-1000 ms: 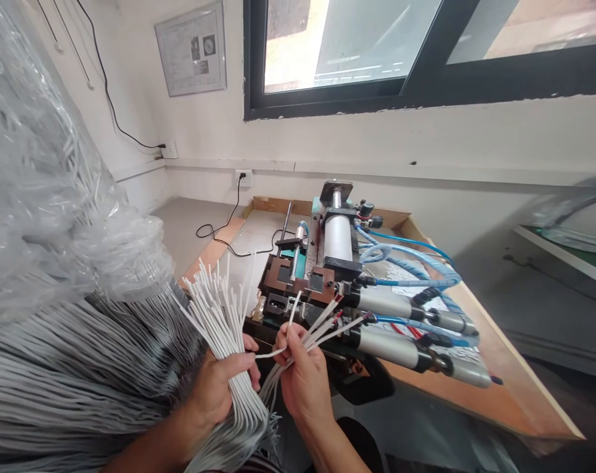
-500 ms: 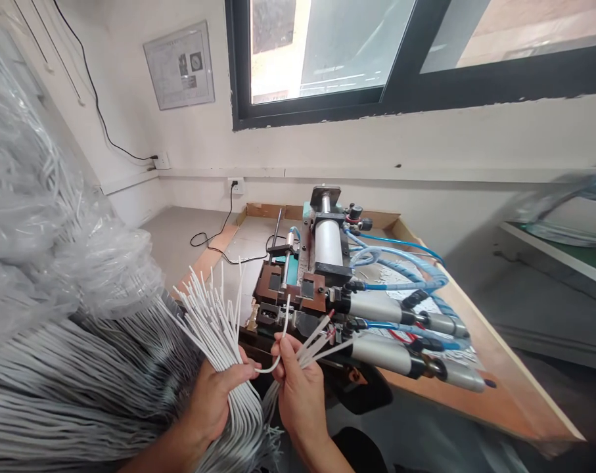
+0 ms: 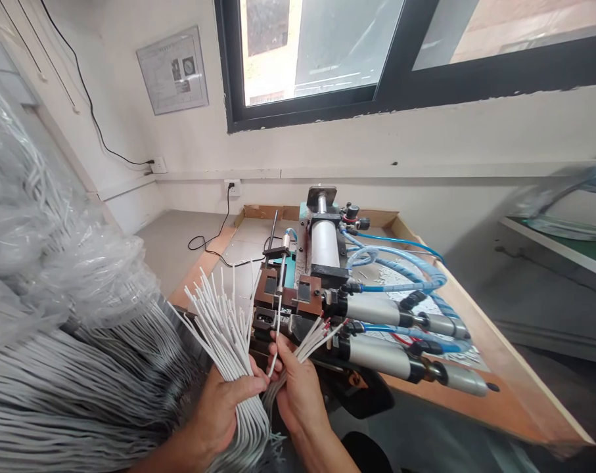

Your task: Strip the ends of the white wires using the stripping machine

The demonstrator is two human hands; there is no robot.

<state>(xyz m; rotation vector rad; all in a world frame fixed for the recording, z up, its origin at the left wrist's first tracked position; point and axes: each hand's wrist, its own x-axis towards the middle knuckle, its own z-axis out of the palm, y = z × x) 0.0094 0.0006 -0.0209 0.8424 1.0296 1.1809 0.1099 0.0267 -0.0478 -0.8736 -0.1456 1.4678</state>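
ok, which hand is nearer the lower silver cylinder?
Right. The right hand is to the left of the lower silver cylinder, apart from it, holding several wires; the left hand is farther left, around the thick white bundle.

A factory-style workshop: a machine (image 3: 324,243) with metal cylinders (image 3: 381,358) and blue hoses (image 3: 376,288) sits on a wood-edged counter (image 3: 519,404); masses of long grey wires (image 3: 71,374), partly wrapped in clear plastic (image 3: 115,276), fill the left side; a framed sheet (image 3: 172,70) hangs on the wall (image 3: 317,150).
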